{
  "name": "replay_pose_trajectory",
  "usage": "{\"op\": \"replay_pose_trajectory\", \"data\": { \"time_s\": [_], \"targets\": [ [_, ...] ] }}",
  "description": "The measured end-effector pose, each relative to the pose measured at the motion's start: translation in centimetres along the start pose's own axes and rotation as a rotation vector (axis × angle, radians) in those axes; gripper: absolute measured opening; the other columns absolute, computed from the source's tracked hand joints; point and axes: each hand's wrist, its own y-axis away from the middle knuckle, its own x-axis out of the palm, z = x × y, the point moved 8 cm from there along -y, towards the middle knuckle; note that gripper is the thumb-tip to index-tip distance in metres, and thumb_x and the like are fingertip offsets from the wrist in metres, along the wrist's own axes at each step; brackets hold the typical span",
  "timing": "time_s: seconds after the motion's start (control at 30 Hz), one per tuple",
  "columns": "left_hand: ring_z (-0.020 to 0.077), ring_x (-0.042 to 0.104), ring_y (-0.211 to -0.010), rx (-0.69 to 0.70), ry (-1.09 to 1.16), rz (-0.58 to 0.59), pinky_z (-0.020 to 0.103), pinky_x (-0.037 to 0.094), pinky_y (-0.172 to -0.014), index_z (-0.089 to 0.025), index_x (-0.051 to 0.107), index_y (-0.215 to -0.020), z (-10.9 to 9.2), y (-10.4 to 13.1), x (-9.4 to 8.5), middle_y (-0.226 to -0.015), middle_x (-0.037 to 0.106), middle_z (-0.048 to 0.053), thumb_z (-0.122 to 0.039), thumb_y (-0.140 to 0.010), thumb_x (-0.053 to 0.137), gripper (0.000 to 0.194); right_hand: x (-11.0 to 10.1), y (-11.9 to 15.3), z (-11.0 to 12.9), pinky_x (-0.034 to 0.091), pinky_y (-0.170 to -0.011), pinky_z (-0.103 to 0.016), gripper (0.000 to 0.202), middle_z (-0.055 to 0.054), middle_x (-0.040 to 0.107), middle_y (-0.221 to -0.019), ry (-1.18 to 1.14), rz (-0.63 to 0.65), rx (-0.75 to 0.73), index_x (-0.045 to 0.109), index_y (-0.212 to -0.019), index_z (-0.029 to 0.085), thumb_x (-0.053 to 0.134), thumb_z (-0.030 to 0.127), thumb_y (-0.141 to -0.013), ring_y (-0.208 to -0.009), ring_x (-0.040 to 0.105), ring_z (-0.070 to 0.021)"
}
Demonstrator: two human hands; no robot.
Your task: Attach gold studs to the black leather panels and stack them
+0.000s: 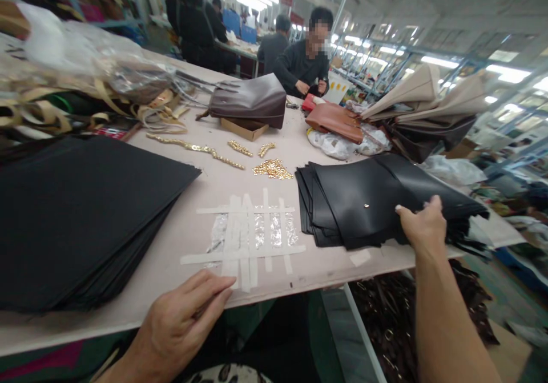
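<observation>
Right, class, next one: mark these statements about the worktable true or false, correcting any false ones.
1. The right hand is at the glossy black sheet stack. True.
2. The heap of small gold pieces lies inside the brown cardboard box. False: it lies on the pale tabletop.
3. The left hand is near the crossed white tape strips. True.
4. The matte black sheet stack lies right of the tape. False: it lies left.

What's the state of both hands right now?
Left hand: fingers together, nothing visibly held.
Right hand: open, at the stack of smooth black sheets.
</observation>
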Motion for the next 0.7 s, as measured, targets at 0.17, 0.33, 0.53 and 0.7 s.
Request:
{"op": "replay_pose_trajectory", "data": {
  "time_s": [0.17, 0.33, 0.53, 0.7],
  "targets": [
    [0.0115, 0.069, -0.076, -0.024, -0.006, -0.020, 0.016, 0.051, -0.071, -0.024, 0.069, -0.104, 0.0, -0.3, -0.7, -0.085, 0.070, -0.001, -0.023, -0.095, 0.059, 0.013, 5.8, 5.2, 3.2, 0.040, -0.110, -0.048, 0.068, -0.025, 0.054, -0.142, 0.430, 0.328, -0.364, 0.042, -0.145, 0.003, 0.057, 0.037, -0.087, -0.131, 0.052, -0.0365],
    [0.0118, 0.069, -0.073, -0.085, 0.031, -0.049, 0.016, 0.051, -0.069, -0.026, 0.071, -0.102, 0.3, -0.1, -1.4, -0.083, 0.072, -0.002, -0.025, -0.091, 0.064, 0.013, 11.7, 8.9, 3.8, 0.050, -0.096, -0.037, 0.060, -0.024, 0.065, -0.128, 0.724, 0.686, -0.457, 0.044, -0.144, 0.001, 0.048, 0.036, -0.095, -0.114, 0.066, -0.0299],
    [0.0152, 0.067, -0.076, -0.477, 0.231, -0.006, 0.019, 0.051, -0.064, -0.027, 0.075, -0.105, 2.7, 1.5, -1.8, -0.085, 0.071, 0.000, -0.038, -0.088, 0.066, 0.022, 13.0, 9.7, 5.3, 0.053, -0.075, -0.037, 0.054, -0.024, 0.073, -0.099, 0.880, 0.684, -0.540, 0.046, -0.141, -0.001, 0.049, 0.013, -0.089, -0.088, 0.074, -0.0322],
    [0.0133, 0.066, -0.087, -0.713, 0.784, 0.036, 0.025, 0.052, -0.083, -0.029, 0.053, -0.138, 2.9, 2.9, -0.9, -0.114, 0.068, 0.003, -0.026, -0.092, 0.055, 0.046, 10.8, 8.0, 5.3, 0.052, -0.065, -0.044, 0.051, -0.028, 0.072, -0.084, 0.912, 0.574, -0.572, 0.051, -0.138, -0.001, 0.044, 0.013, -0.089, -0.076, 0.075, -0.0374]
  ]
}}
